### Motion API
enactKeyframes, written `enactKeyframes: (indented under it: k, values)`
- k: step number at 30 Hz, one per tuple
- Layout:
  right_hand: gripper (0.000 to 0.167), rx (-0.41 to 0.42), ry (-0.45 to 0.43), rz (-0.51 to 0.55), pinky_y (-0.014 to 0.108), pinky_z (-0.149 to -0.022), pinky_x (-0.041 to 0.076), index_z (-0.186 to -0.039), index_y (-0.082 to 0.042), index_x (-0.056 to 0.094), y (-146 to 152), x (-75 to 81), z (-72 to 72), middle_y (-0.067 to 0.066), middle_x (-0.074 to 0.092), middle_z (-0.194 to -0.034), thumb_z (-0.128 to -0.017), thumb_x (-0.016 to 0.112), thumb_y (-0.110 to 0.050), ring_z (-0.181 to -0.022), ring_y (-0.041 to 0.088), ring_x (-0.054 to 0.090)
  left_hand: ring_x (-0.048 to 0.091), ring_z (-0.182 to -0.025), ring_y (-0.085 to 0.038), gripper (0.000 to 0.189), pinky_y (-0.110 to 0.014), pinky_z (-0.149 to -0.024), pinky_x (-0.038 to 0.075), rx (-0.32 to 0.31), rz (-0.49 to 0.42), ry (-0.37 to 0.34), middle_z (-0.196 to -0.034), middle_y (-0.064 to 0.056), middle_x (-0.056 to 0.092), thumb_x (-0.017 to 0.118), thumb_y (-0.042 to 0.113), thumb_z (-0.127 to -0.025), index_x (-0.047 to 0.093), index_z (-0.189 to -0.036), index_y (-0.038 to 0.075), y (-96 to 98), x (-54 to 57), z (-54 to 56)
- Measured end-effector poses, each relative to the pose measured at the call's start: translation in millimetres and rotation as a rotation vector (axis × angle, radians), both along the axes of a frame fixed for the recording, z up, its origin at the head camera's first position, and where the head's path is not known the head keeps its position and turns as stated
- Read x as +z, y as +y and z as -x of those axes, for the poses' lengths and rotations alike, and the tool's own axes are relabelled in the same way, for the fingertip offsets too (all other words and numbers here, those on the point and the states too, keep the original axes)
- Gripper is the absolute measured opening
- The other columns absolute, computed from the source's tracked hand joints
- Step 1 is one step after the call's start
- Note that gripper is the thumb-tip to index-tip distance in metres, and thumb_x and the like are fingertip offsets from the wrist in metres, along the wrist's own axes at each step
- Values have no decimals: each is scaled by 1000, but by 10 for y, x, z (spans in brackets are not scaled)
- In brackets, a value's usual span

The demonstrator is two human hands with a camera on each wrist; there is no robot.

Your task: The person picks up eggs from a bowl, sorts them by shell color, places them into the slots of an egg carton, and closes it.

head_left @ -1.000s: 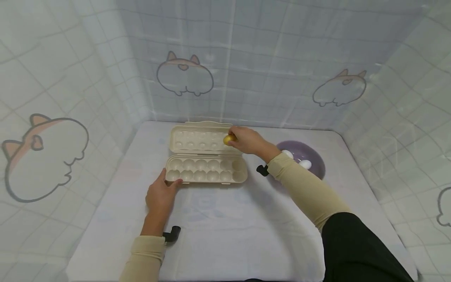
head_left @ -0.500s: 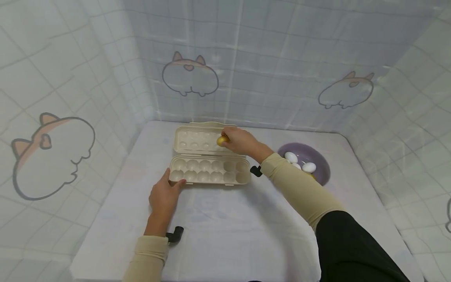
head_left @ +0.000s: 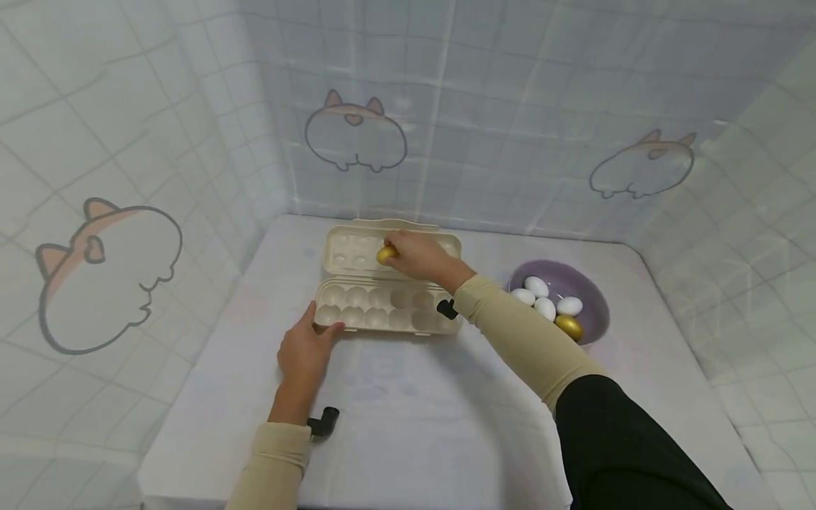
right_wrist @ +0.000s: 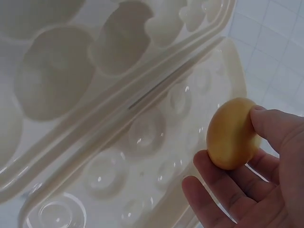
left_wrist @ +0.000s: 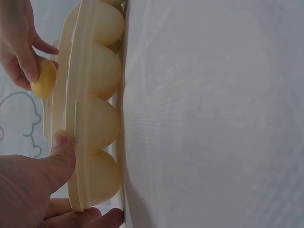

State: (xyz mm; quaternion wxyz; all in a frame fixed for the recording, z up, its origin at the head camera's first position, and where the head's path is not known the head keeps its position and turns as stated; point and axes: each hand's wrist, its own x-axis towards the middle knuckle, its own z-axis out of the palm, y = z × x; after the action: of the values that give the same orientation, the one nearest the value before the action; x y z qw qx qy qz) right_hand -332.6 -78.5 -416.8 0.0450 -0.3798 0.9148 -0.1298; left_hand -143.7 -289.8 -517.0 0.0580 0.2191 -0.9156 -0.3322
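A cream plastic egg carton [head_left: 366, 319] lies opened flat, its lid [head_left: 344, 249] folded back toward the wall. Its visible cups hold nothing. My left hand [head_left: 306, 352] grips the carton's near left corner, thumb on the front rim and fingers round the end, as the left wrist view shows. In my right hand [head_left: 417, 256] is a golden egg [right_wrist: 232, 133], pinched between thumb and fingers above the lid. A purple bowl [head_left: 596, 304] at the right holds several white eggs [head_left: 569, 306] and another golden egg [head_left: 569, 327]; my right forearm overlaps its near side.
A white cloth covers the table [head_left: 408, 418]. Behind it and on both sides hang tile-patterned curtains [head_left: 491, 142] with cartoon animal drawings. A black wrist mount [head_left: 325, 423] sticks out from my left cuff.
My right hand has carried the golden egg leftward over the lid, away from the bowl. More of the bowl's eggs now show. My left hand keeps its grip on the carton's corner.
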Motion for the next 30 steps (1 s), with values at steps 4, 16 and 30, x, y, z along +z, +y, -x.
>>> enactKeyframes:
  k: [4, 16, 30]
  values:
    - [36, 13, 25, -6, 36, -93, 54, -130, -8, 63, -147, -54, 8, 5, 70, -119, -105, 66, -33, -99, 19, 63, 57, -139, -47, 87, -66, -101, 51, 4, 5, 15, -158, -18, 52, 78, 49, -94, 40, -164, 14, -1, -22, -1]
    - [34, 71, -33, -77, 31, -81, 54, -131, -16, 61, -594, -209, -117, 0, 65, -117, -106, 63, -39, -97, 14, 60, 58, -138, -47, 86, -67, -101, 51, -1, -8, 51, -158, -18, 52, 79, 47, -93, 41, -163, 12, -4, -58, 13]
    - [26, 127, 114, -212, 30, -72, 55, -126, -22, 61, -931, -439, -308, -3, 59, -109, -105, 62, -36, -93, 13, 60, 63, -129, -51, 87, -67, -94, 53, 5, 17, 39, -153, -22, 57, 79, 48, -93, 42, -163, 13, -11, -44, 13]
